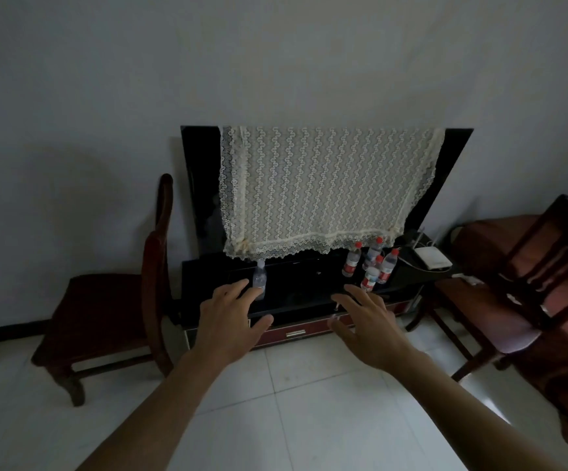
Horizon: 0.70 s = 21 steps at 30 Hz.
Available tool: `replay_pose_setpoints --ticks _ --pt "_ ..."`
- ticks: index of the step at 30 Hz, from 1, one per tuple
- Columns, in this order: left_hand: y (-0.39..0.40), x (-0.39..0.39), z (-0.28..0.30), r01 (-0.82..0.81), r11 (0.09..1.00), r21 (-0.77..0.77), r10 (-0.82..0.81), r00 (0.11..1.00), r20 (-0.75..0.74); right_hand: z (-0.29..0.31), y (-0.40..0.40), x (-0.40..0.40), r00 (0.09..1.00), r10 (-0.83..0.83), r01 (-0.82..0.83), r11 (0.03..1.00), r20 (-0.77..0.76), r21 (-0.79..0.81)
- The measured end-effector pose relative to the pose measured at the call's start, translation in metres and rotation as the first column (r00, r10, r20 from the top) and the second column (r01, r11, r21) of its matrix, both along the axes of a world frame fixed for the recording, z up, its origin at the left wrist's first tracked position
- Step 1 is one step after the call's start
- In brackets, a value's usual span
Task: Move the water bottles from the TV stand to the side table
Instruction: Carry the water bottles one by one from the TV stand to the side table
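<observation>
Both grips are released: the left hand (233,321) reaches with fingers spread, fingertips just short of a clear water bottle (260,279) on the TV stand (296,294), and the right hand (367,326) spreads beside it. Four red-capped bottles (372,266) cluster upright at the stand's right end, beside a white router (433,258). Behind them stands a TV (201,198) draped in a lace cloth (326,188).

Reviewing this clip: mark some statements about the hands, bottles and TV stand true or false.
1. Both hands hold bottles. False: the left hand and right hand are open and hold nothing.
2. Four red-capped bottles stand grouped on the TV stand. True.
3. A lace cloth hangs over the TV. True.
4. The lone bottle lies on the floor. False: it stands upright on the stand.
</observation>
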<state>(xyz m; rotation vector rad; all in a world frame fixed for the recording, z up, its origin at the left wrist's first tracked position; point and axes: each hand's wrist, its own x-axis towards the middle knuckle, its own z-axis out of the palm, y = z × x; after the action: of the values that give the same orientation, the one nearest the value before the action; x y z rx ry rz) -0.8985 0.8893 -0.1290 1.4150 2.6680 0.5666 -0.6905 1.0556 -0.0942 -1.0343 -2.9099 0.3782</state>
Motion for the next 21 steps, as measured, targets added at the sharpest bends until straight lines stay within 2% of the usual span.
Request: replay_pose_setpoints --ticks 4,12,21 --pt "0.030 -0.037 -0.014 -0.001 1.000 -0.011 0.002 0.998 0.066 -0.013 0.031 -0.039 1.000 -0.030 0.030 0.997 0.001 -0.066" --pt "0.117 -0.115 -0.050 -0.006 0.994 -0.112 0.017 0.995 0.103 -0.060 0.129 -0.119 0.999 -0.038 0.037 0.986 -0.003 -0.164" --pt "0.233 -0.195 -0.046 0.001 0.980 -0.201 0.006 0.999 0.033 -0.086 0.243 -0.206 0.999 0.005 0.004 0.967 0.034 -0.255"
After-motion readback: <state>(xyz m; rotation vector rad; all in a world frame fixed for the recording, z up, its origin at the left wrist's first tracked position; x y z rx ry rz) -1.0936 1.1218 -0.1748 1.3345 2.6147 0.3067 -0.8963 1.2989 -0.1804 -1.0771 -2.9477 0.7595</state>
